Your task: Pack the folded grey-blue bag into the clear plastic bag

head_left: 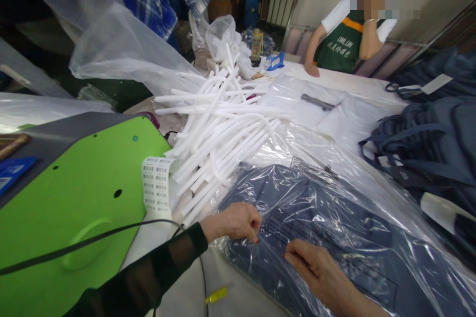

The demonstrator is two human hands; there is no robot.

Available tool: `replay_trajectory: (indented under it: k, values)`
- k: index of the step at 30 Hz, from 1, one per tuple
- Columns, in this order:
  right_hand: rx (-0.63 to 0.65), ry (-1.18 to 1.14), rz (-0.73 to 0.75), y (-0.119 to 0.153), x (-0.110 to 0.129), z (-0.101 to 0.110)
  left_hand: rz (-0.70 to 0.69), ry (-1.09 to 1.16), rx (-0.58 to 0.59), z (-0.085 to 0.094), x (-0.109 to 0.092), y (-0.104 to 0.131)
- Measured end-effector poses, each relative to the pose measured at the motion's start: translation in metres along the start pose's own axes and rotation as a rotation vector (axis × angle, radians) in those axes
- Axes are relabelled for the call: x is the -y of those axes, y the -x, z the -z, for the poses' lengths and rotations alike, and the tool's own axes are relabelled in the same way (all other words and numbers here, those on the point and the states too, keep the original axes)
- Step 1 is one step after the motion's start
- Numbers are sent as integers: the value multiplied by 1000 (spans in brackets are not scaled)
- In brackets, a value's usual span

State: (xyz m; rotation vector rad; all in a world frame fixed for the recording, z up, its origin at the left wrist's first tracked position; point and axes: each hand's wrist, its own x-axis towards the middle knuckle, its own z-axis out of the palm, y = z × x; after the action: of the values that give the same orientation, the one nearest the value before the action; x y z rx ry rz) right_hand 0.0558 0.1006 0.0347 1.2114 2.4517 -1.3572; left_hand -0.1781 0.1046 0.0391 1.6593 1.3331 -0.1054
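A clear plastic bag (297, 198) lies across the table in front of me, with a folded dark blue-grey fabric item inside it. Black print shows on the film. My left hand (236, 222) is closed, thumb and fingers pinching the film near the bag's left end. Closer to me and further right, my right hand (316, 270) pinches the same film, its fingertips pressed together. A short gap separates the two hands, and the film between them is creased.
White foam-like tubes (219, 133) are heaped beyond the bag. At left stands a green machine panel (92, 198), with a label strip (156, 185) and a black cable (92, 235). Dark blue bags (427, 143) pile up at right. Another person (342, 42) stands across the table.
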Motion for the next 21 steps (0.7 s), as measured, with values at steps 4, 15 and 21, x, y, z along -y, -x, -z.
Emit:
replay_trajectory:
  k: [4,15,21]
  values:
    - [-16,-3,2,2,1,2,-2,41,-18,1,-4,3]
    - [-11,20,29,6,-3,-3,57,231,49,-6,2,-7]
    - [-2,12,19,6,-3,-4,8,75,76,-3,-5,-13]
